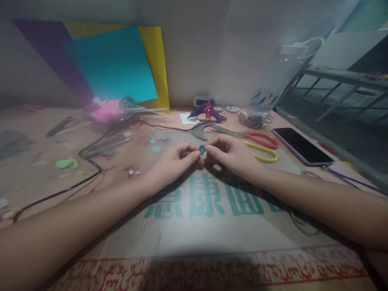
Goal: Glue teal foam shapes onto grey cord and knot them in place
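In the head view, writing is being noted first. Large green characters (206, 196) are being displayed on the sheet (188, 238) laid over the table (112, 173); 康 and 面 are being made out, while a character at the right is being partly covered by the right forearm. On the clear container (262, 91) at the back right, blue and red sail shapes are being shown above lettering too blurred to be read in full; its contents cannot be told. A tangled grey pile is being kept beside its base. At the back left, pink material (109, 110) is being contained in a clear plastic wrapping (95, 117).

A small teal piece (202, 149) is being held above the sheet, between the left hand (178, 159) and the right hand (233, 155). On each hand, the thumb and forefinger are being brought together at the piece, the fingers being curled. Scissors (235, 132) are being left just beyond the right hand, a phone (303, 146) farther right, and a glue gun (206, 110) behind.
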Motion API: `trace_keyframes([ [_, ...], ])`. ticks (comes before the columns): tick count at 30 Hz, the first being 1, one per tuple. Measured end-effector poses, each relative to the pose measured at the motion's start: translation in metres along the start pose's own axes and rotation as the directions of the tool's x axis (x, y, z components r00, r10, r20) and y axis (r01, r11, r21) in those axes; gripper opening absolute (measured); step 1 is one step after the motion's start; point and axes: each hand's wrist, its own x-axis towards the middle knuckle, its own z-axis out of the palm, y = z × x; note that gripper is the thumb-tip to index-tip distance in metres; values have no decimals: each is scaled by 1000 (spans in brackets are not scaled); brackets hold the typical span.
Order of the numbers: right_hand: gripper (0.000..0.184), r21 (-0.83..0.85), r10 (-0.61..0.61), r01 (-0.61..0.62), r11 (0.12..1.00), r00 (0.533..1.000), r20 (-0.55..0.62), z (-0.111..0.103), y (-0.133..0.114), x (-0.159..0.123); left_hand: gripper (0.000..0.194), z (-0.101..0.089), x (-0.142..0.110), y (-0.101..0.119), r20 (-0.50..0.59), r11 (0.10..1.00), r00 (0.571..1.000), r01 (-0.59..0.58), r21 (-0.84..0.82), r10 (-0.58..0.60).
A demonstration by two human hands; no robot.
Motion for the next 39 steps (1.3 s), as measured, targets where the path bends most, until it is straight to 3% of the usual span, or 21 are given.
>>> trace_keyframes([
  [7,26,5,31,-31,1000,999,36,0,0,-1,23,0,0,-1,0,997,999,-50,58,50],
  [14,27,72,-77,74,995,996,51,-2,6,3,18,-2,-3,7,-70,963,992,-81,258,103],
  [20,14,-177,-189,191,965,982,32,-2,-1,3,15,-3,-6,5,-49,906,984,-137,401,171],
  [29,11,-239,-236,239,941,971,40,-2,-4,2,18,-1,-9,3,-17,873,979,-171,457,201],
  [39,25,64,-102,98,993,993,53,-1,2,0,18,-2,-6,10,-70,921,987,-110,374,146],
])
